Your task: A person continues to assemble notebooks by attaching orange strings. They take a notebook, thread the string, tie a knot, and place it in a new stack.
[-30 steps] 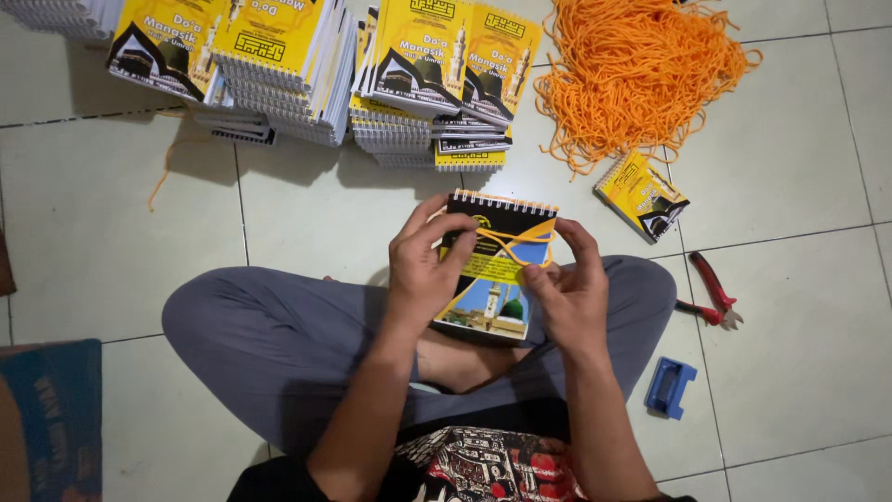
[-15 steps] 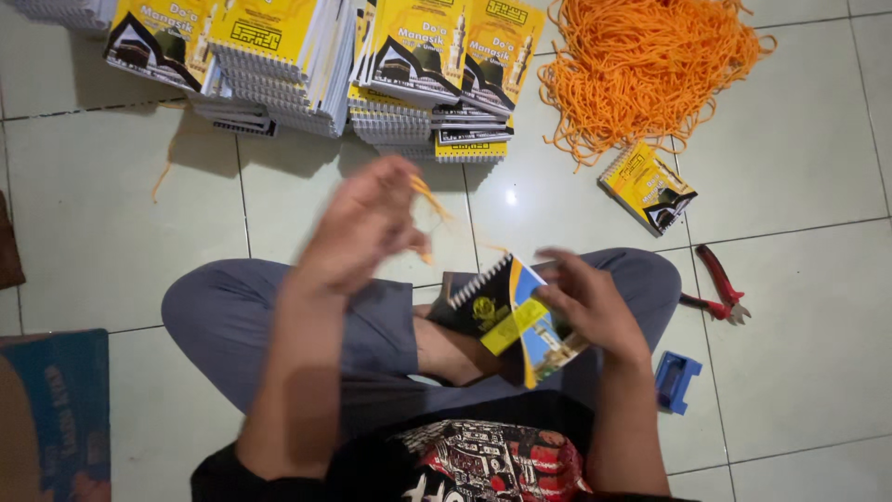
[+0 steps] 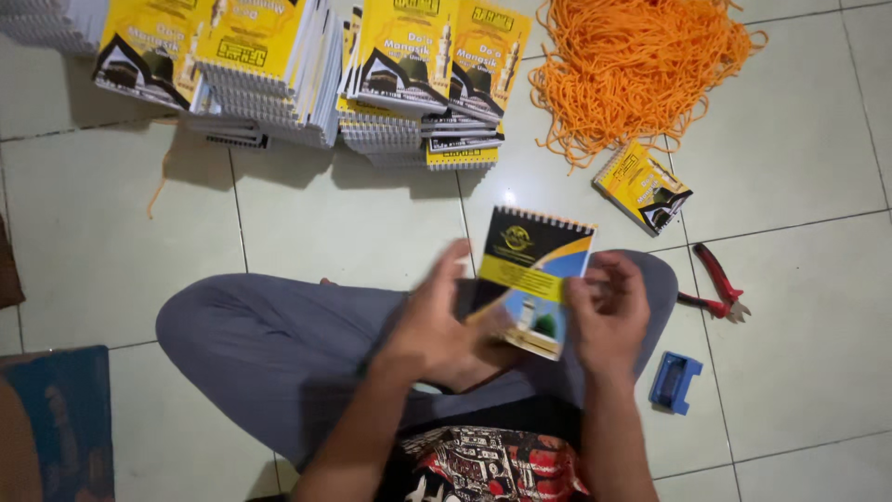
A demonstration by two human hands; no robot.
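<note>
Since half a second ago, left hand (image 3: 437,325) has dropped from its raised position out over the knee back to the spiral-bound booklet (image 3: 534,279); booklet itself has swung from a tilted, edge-on angle to face the camera, spiral edge away from the body; right hand (image 3: 609,311) has shifted up to the booklet's right edge.

Booklet sits above the lap, over crossed legs in grey trousers (image 3: 279,344); cover dark at top, yellow band, blue lower part. Left hand fingers curled narrowly at the booklet's left and lower edge, thumb pointing up beside the cover; hand is motion-blurred, exact grip cannot tell, though it touches the booklet. Right hand fingers bent in, closed on the right edge.

Surroundings: pale tiled floor (image 3: 353,223); stacks of like booklets (image 3: 279,65) with yellow covers along the top, well apart from the hands; heap of orange cord (image 3: 641,65) at upper right; one single booklet (image 3: 643,186) lying just below that heap; red-handled pliers (image 3: 715,284) on the floor just beside the right knee; small blue plastic object (image 3: 675,381) near the right thigh; blue mat corner (image 3: 56,418) at lower left.
</note>
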